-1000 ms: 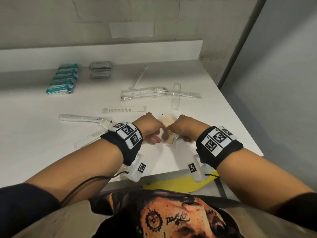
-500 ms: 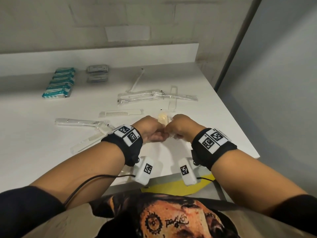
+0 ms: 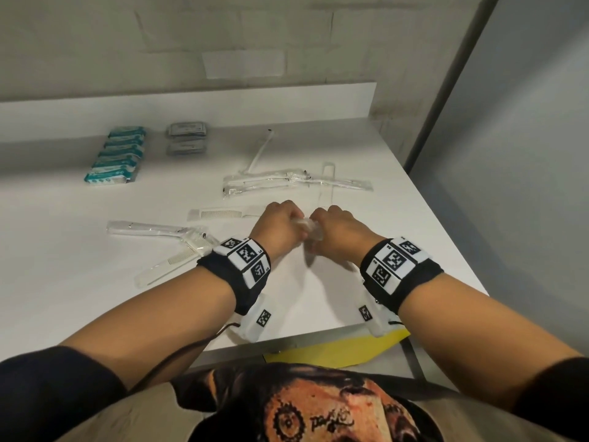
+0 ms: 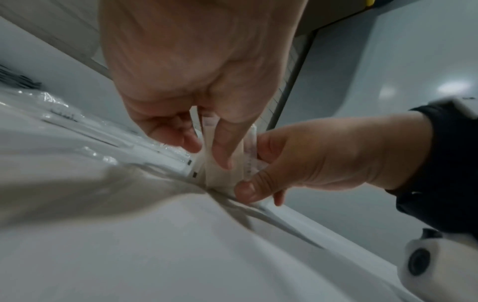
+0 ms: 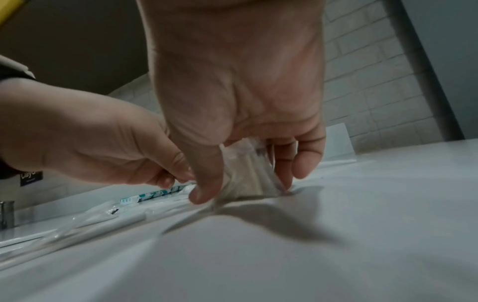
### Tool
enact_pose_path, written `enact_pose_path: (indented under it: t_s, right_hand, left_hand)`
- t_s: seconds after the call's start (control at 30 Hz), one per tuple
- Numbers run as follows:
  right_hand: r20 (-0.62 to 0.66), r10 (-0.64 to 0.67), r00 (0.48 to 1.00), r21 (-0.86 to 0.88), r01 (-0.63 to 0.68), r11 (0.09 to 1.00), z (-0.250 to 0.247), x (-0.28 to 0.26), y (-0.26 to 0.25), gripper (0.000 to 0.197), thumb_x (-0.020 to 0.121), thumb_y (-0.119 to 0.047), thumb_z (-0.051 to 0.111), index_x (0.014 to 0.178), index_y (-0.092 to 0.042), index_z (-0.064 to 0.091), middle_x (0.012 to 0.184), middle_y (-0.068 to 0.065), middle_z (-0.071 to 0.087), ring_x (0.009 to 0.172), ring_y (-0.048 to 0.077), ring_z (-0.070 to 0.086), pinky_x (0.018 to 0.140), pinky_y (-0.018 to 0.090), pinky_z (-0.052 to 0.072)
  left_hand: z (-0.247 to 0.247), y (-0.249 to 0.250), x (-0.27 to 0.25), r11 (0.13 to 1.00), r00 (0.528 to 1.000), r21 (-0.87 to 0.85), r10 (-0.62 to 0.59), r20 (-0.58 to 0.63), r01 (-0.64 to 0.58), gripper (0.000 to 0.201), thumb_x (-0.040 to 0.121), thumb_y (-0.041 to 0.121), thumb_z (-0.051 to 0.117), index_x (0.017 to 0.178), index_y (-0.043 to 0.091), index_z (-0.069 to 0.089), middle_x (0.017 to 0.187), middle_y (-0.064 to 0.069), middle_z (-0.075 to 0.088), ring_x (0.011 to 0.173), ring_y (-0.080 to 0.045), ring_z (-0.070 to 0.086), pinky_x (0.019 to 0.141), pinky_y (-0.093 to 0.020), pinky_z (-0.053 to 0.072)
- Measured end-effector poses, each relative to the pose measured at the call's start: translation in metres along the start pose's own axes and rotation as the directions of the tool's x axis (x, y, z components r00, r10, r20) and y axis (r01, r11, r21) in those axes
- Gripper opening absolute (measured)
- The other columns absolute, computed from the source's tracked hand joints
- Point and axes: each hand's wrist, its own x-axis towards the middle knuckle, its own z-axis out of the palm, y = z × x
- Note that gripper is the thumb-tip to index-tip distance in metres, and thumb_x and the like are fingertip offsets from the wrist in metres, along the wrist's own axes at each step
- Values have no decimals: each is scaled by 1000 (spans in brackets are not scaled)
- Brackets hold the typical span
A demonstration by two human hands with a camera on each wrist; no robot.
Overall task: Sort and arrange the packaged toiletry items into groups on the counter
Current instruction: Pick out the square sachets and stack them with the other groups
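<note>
A white counter (image 3: 79,266) fills most of the view, its low white upstand (image 3: 191,103) running along the back edge. Behind it rises a wall of pale grey-white brick (image 3: 95,43) — the courses show faintly, and one lighter rectangular patch (image 3: 243,63) sits just above the upstand. To the right, a grey metal post (image 3: 452,84) slants upward beside a smooth grey floor (image 3: 526,186). Below the counter's near edge lies a yellow sheet (image 3: 334,350). The light is dim and even.

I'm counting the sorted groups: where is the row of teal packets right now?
In the head view, the teal packets lie in a row at the counter's far left, by the backsplash, just left of the two grey packets.
</note>
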Motion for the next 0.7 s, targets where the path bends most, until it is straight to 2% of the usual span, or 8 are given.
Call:
enact_pose_path:
  t_s: [0.07,0.17,0.23,0.33,0.4,0.53,0.63,0.7]
  right_hand:
    - [0,25,1000,67,-25,997,0,1,2,63,76,-39,72,129,-20,43,119,8,44,106,29,53,79,34,45]
    - [14,6,1000,129,-7,992,-1,2,3,62,77,-39,72,129,-20,43,120,7,43,94,26,56,76,31,44]
    - [6,-54,999,88,53,995,-2,3,3,49,83,-40,66,124,-19,48,119,9,48,94,27,57,77,32,45]
    - [-42,-78,996,17,78,997,-8,6,3,32,85,-33,60,115,-24,56,112,7,53,85,24,56,71,31,45]
    - [-51,-63,997,26,65,998,-10,7,4,34,81,-32,64,114,-28,58,109,4,56,83,22,57,70,31,48]
    - [0,21,1000,104,-21,994,-3,6,12,69,76,-34,73,137,-27,41,126,5,44,103,27,59,86,35,50]
    - [32,54,998,245,-60,968,1,5,15,76,81,-22,72,145,-25,30,136,10,35,111,29,56,92,34,46]
    - [2,43,999,347,-40,937,3,5,12,71,82,-19,70,142,-25,34,133,10,38,109,27,56,89,30,45]
  left_hand:
    - [-1,0,1,987,1000,159,-2,26,-2,15,80,19,65,95,15,63,106,-7,59,86,-18,57,69,-23,45]
    - [1,0,-2,867,982,498,-102,157,10,38,90,40,47,120,19,58,124,-10,48,115,-33,45,93,-39,39]
    - [2,-1,-5,855,973,518,-145,181,31,47,90,47,44,129,22,50,132,-9,41,122,-34,38,97,-42,34]
    - [3,-4,-3,946,976,321,-112,184,48,76,80,46,65,144,19,33,141,-8,35,129,-31,37,103,-39,35]
    - [3,-4,-1,997,979,25,-72,191,68,96,75,28,76,151,19,19,146,-9,34,133,-24,40,108,-34,36]
    - [7,-2,0,994,982,-103,-28,185,48,78,81,10,69,147,19,27,134,-1,48,105,-14,54,86,-20,40]
    - [16,-1,0,976,983,-197,-54,177,90,79,80,0,63,146,22,25,135,-9,44,114,-20,53,94,-25,43]
    - [26,1,1,961,988,-258,-63,140,98,78,80,-4,60,144,24,26,137,-10,37,117,-21,50,98,-28,43]
